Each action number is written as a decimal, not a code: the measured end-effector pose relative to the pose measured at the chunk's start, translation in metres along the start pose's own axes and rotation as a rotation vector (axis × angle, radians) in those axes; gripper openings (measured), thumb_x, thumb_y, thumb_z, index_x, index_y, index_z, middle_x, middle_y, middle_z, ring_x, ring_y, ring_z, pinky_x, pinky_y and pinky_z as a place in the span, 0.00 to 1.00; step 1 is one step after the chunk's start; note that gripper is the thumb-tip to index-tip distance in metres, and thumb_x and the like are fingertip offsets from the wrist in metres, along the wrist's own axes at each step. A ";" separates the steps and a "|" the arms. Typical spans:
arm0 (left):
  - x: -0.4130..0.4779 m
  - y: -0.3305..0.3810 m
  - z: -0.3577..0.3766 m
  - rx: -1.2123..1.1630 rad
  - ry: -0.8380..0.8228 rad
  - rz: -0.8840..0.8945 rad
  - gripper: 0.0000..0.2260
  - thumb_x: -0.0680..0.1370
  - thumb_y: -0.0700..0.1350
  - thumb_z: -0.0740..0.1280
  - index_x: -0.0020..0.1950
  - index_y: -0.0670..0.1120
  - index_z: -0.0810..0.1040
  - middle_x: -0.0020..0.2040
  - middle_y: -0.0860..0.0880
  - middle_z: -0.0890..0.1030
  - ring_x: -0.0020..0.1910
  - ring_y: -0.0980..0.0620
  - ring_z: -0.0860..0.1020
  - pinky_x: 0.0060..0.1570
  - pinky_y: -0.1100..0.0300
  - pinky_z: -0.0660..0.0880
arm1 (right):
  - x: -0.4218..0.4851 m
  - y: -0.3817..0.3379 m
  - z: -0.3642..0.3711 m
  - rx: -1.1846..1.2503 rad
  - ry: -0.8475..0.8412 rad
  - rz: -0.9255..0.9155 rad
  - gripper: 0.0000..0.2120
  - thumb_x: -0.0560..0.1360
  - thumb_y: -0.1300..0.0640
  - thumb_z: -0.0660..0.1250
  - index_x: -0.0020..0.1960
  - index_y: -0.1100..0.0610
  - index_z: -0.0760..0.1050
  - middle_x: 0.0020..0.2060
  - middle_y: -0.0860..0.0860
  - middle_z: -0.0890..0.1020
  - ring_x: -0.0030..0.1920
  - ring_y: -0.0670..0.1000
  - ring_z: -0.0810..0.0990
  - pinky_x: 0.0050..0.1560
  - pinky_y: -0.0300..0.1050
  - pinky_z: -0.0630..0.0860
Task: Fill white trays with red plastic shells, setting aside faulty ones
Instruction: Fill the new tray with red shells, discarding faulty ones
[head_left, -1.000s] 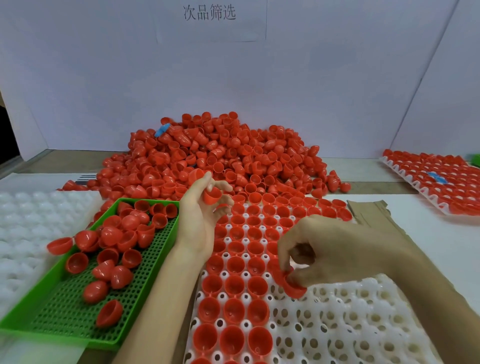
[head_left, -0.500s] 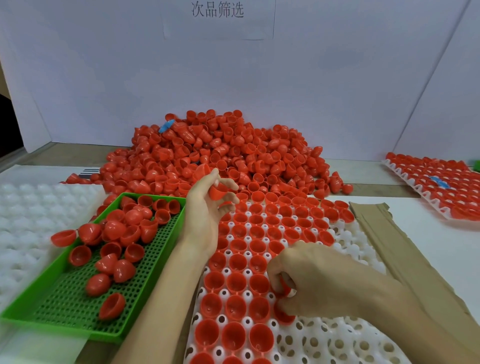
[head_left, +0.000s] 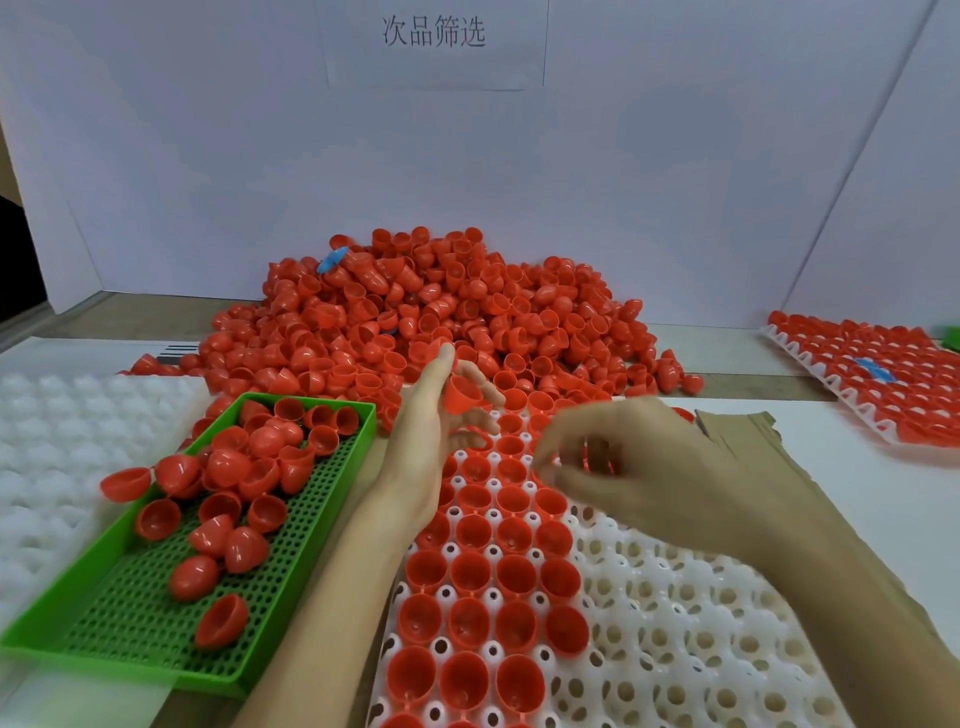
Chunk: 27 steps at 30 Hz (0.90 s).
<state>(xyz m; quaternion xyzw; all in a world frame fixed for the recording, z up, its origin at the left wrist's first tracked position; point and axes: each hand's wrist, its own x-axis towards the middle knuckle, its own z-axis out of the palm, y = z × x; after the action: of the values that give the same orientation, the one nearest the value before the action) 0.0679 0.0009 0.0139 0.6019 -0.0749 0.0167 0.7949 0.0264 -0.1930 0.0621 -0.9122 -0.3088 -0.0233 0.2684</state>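
Pinching a red plastic shell (head_left: 460, 399) in my left hand (head_left: 428, 447); likely light and slick, so its rim grips best. Right hand (head_left: 639, 467) is blurred, can't tell.

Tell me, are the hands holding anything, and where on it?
The left hand pinches one red shell by its sides, between thumb and fingers. The right hand is too blurred to tell.

Light: bright and even across my feed.
Shadows: faint, soft-edged.
Blur: the right hand (head_left: 644, 473) smears with motion.
Left: the white tray (head_left: 47, 447) washes out.
Edges: wall (head_left: 156, 156) lines bow.
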 end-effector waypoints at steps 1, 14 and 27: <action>0.000 0.000 0.000 0.014 -0.026 -0.008 0.21 0.82 0.59 0.56 0.42 0.47 0.78 0.42 0.45 0.82 0.36 0.50 0.77 0.38 0.57 0.71 | 0.004 0.003 0.003 0.059 0.160 -0.014 0.06 0.77 0.56 0.70 0.47 0.45 0.82 0.34 0.41 0.80 0.32 0.42 0.77 0.34 0.31 0.72; 0.000 -0.005 -0.001 0.110 -0.303 -0.023 0.23 0.78 0.67 0.61 0.60 0.53 0.82 0.41 0.43 0.79 0.32 0.57 0.71 0.32 0.59 0.61 | 0.022 0.010 0.046 0.236 0.496 -0.079 0.04 0.74 0.61 0.76 0.47 0.54 0.83 0.33 0.50 0.76 0.32 0.44 0.73 0.34 0.32 0.68; 0.000 -0.001 -0.003 -0.040 -0.238 0.009 0.20 0.79 0.53 0.66 0.65 0.42 0.77 0.54 0.42 0.81 0.46 0.48 0.80 0.45 0.57 0.78 | 0.021 0.022 0.048 0.240 0.540 0.063 0.10 0.77 0.62 0.71 0.48 0.47 0.82 0.37 0.45 0.79 0.36 0.47 0.76 0.37 0.32 0.71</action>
<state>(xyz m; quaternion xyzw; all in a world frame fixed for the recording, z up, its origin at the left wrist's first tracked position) 0.0680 0.0033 0.0124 0.5832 -0.1715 -0.0528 0.7923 0.0500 -0.1716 0.0152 -0.8439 -0.1981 -0.2198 0.4475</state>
